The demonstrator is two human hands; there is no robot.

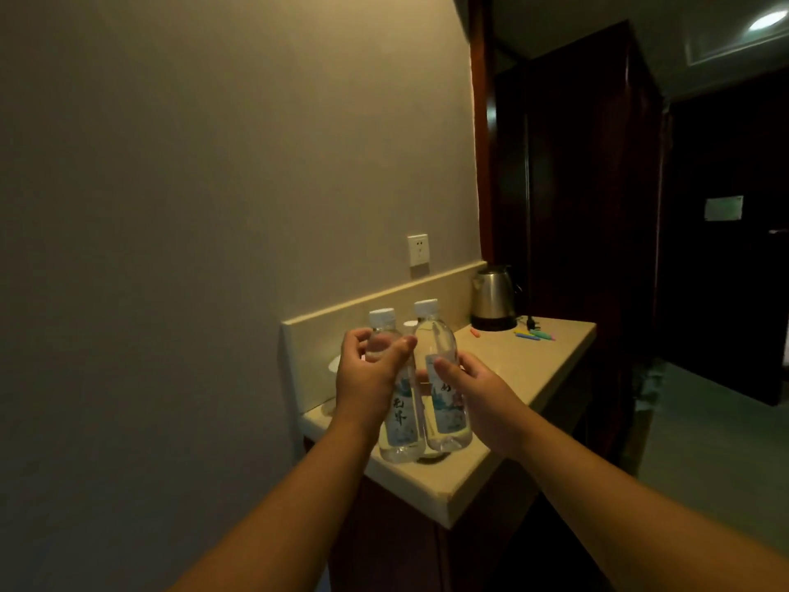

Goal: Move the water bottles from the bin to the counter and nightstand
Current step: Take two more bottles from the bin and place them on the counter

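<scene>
Two clear, water-filled bottles stand upright side by side on the counter [525,378] near its front edge: your left hand [367,378] grasps the left bottle [399,420], your right hand [474,390] grasps the right bottle [444,378]. A kettle [493,301] sits far right.

Clear glossy plastic bottles [444,378], brushed metal kettle [493,303], polished stone counter [512,378]

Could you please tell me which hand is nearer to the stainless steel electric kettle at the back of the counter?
Right. The right hand holds the right clear plastic water bottle, on the side toward the stainless steel electric kettle. The left hand grips the left bottle, farther from it.
</scene>
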